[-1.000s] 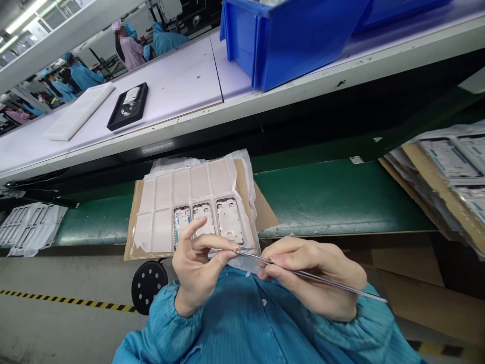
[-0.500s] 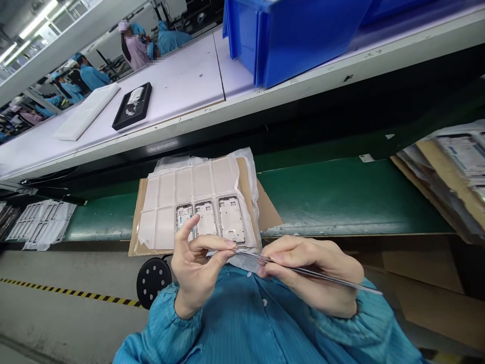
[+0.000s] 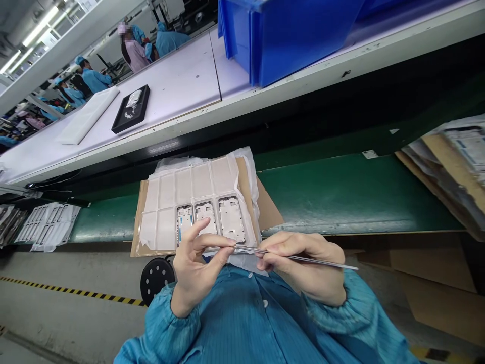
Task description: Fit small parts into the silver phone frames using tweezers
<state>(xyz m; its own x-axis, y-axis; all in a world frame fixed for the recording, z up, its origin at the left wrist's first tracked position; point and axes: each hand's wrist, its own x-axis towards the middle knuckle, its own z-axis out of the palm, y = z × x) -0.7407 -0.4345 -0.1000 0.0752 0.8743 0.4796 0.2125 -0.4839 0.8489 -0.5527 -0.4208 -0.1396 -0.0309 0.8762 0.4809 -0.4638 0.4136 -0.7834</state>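
Note:
My right hand is closed around slim metal tweezers, whose blunt end sticks out past the hand to the right. The tips of the tweezers reach the left fingertips. Thumb and forefinger of my left hand are pinched together there, the other fingers raised; anything small between them is hidden. Just beyond the hands lies a pale compartment tray on cardboard. Three phone frames sit in its near row: a right one, a middle one partly covered by my left hand, and a left one with blue strips.
A green bench carries the tray, a stack of trays at right and more trays at left. Above is a white shelf with a blue bin and black tray. A round stool stands below. Several people work far left.
The tweezers have swung closer to level, their blunt end rising and shifting left with my right hand. My left hand keeps its pinch, almost in place. The camera view has shifted slightly.

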